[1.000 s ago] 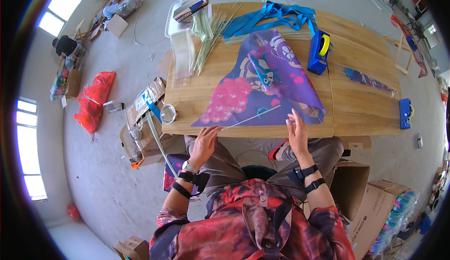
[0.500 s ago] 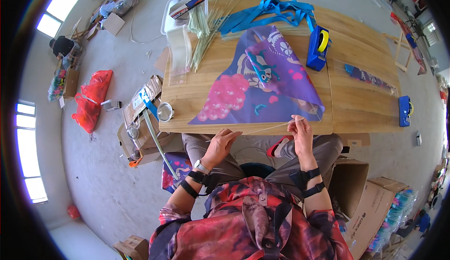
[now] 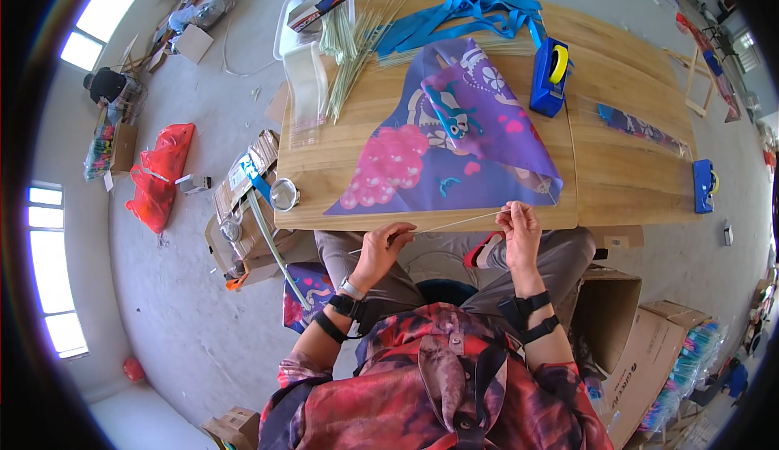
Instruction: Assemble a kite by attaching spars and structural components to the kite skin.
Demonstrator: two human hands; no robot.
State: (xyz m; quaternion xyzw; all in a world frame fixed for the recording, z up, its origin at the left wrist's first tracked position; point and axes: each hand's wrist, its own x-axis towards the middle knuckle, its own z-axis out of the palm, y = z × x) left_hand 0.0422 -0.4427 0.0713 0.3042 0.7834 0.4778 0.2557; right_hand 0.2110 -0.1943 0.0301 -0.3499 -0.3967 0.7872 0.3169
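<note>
A thin pale rod [image 3: 454, 223] stretches between my two hands just off the table's near edge. My left hand [image 3: 380, 254] is closed around it near its left end, and a short bit of the rod sticks out past that hand. With fingertips pinched, my right hand [image 3: 520, 229] grips the other end. Beyond the rod, a purple printed fabric piece [image 3: 389, 170] with pink and blue figures lies on the wooden table [image 3: 641, 182]. Its right part is folded over, and its near edge runs along the front of the table.
Pale thin sticks [image 3: 350, 68] and blue ribbon [image 3: 462, 24] lie at the table's back. A blue tape dispenser [image 3: 549, 89] stands right of the fabric. A glass jar [image 3: 285, 195] sits at the left corner. An open cardboard box [image 3: 604, 308] stands at my right.
My hands stay almost in place with the rod between them. The left fingers look slightly more spread, and the view has shifted a little.
</note>
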